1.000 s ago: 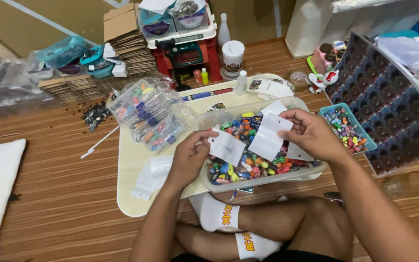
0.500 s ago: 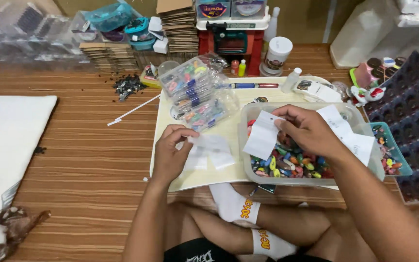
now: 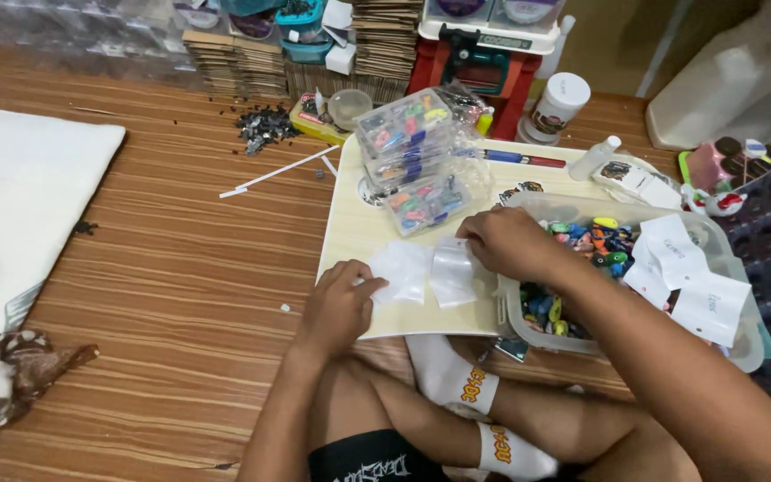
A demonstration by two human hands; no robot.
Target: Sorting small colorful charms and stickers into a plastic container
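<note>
Two hands work low over a pale board that serves as the counter, set across the person's crossed legs, prob. to keep the small stuff within reach while sitting on the wood floor. Left hand lies curled at the board's near edge, fingertips pinching the corner of a clear zip bag that lies flat on the board. Right hand is closed w/ knuckles up, thumb and fingers pinching the top of a second clear bag just beside the first; whether anything is inside it I can't tell.

Behind the right wrist sits a clear plastic tub full of small multicoloured pieces, w/ white paper cards lying over its right side, handy for grabbing. Farther up the board: a stack of filled clear packs, then a pen and a small white bottle. Beyond that, stacks of folded cardboard and a red-and-teal toy set.

Vs. half a sec ago: right hand was over the tub holding a white card; now it's on the board at the bag, card gone from it. Left hand is about where it was. View has swung left and up.
</note>
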